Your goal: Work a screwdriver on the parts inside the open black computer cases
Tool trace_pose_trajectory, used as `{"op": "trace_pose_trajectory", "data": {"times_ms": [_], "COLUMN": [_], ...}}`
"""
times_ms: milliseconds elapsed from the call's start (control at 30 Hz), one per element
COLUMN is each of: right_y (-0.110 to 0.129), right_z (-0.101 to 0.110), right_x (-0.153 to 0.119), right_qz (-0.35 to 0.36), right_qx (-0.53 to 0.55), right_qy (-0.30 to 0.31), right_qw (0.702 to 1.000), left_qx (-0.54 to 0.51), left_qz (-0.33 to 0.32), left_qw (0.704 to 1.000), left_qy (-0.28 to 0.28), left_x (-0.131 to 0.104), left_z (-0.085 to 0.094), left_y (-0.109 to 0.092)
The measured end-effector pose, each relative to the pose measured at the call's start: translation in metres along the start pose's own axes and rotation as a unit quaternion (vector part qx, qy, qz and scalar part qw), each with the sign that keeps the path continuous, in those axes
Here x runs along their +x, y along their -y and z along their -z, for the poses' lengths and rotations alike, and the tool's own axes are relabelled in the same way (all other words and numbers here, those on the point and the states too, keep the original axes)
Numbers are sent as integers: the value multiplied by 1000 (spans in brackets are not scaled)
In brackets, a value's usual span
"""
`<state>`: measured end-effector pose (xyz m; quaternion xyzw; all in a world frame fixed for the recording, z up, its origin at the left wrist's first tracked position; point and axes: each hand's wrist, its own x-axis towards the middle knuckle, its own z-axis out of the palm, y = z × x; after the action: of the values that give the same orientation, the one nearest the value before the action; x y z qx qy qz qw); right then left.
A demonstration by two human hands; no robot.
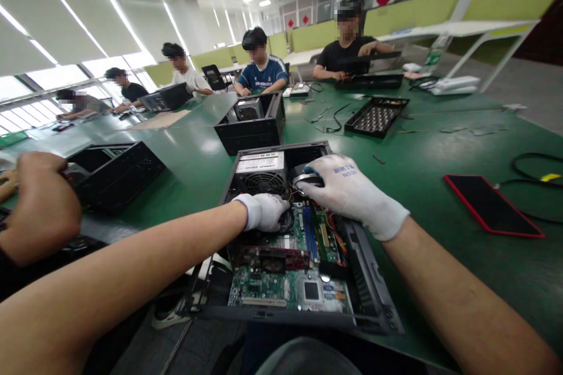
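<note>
An opened computer case [373,281] lies in front of me, its green motherboard [268,290] facing up. My left hand [268,212], in a white glove, reaches in below the power supply [261,173]. Its fingers are curled down by the dark round CPU cooler and thin wires, and I cannot make out what they hold. My right hand [336,181], also gloved, closes round a dark object with a shiny metal rim [307,178] at the far right inside the case. Near it stand blue memory slots [309,234]. A red card [272,259] crosses the board.
Another open case [250,129] stands just beyond mine on the green table [422,187]. At left, a black case [123,173] is near a co-worker's arm [41,205]. A red-edged tablet [492,205] and cables lie right. Several people sit farther back.
</note>
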<state>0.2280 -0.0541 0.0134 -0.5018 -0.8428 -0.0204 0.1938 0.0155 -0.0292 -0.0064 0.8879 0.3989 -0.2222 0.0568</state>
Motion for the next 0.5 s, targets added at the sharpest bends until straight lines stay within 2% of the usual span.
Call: {"op": "trace_pose_trajectory", "data": {"times_ms": [133,500], "right_y": [0,0], "right_z": [-1,-4], "right_x": [-2,-5], "right_qz": [2,3], "right_qx": [15,13], "right_qy": [-14,-33], "right_qw": [1000,999], "left_qx": [23,19], "left_qz": [9,43], "left_qw": [999,998], "left_qy": [38,45], "left_x": [6,10], "left_z": [-9,-2], "left_y": [2,6]}}
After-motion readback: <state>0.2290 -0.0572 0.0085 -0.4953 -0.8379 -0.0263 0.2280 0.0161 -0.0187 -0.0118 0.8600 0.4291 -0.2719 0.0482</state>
